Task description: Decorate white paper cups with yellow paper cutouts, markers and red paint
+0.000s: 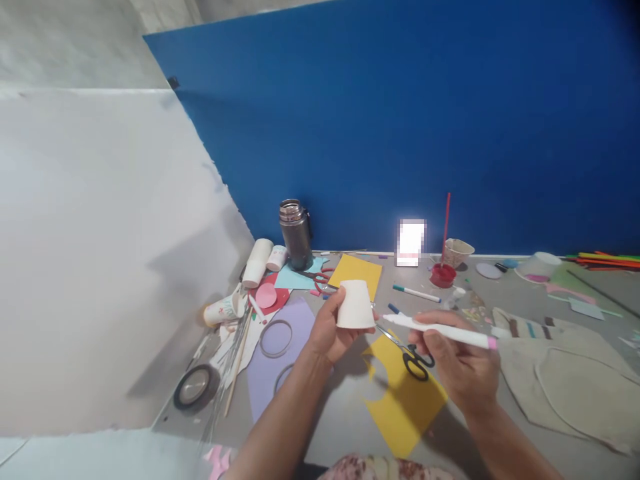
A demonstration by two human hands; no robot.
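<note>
A white paper cup sits just below the middle of the frame, held upside down above the desk, its wider mouth downward and its closed base up. The left hand grips it from the left and below, thumb across the near wall and the other fingers wrapped behind it, out of sight. Just to the right, the right hand pinches a white marker with a pink end cap; its long axis runs nearly level across the frame, the tip pointing left toward the cup's lower right edge and the pink end pointing right. The tip lies very near the cup, but whether it touches the wall is hard to make out. The left hand is thus on the cup, while the right is close beside it, reaching it only through the marker. Under the hands, a pair of black-handled scissors lies on a yellow paper sheet with a curved bite cut from its left edge, partly covered by the right hand. Further left lies a lilac sheet with ring shapes, and a roll of tape at lower left. A steel flask stands against the blue board behind, and a red paint pot stands to its right.
</note>
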